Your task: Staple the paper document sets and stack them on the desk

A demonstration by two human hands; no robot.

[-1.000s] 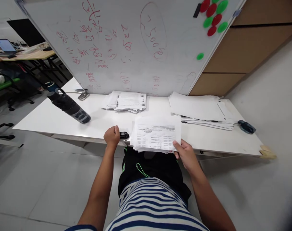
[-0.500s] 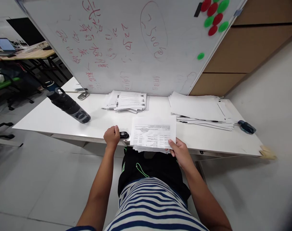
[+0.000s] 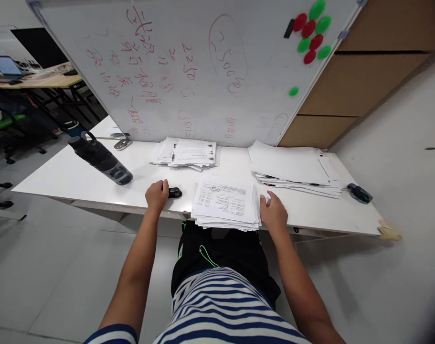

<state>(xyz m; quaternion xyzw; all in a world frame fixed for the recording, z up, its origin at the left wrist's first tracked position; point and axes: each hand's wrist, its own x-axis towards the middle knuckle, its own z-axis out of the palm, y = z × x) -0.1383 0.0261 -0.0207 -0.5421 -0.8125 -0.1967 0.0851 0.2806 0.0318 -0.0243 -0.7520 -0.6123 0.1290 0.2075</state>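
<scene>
My left hand (image 3: 157,195) is closed in a fist around a black stapler (image 3: 175,192), whose end sticks out to the right over the white table (image 3: 142,203). In front of my body, a thick stack of printed papers (image 3: 224,203) lies at the table's front edge, its sheets slightly uneven and overhanging. Just off the stack's right edge is my right hand (image 3: 274,212), thumb and index finger apart, the other fingers curled. I see nothing held in it.
Behind are two more paper stacks, one left (image 3: 193,154) and a wider one right (image 3: 292,165). A dark bottle (image 3: 102,160) stands at left. A dark blue object (image 3: 359,193) lies far right. A whiteboard (image 3: 203,105) rises along the back, with cardboard boxes (image 3: 375,79) beside it.
My right hand has let go of the top printed sheet and moved slightly right of the stack. The sheet now lies slightly turned on the pile. My left hand has shifted a little left with the stapler.
</scene>
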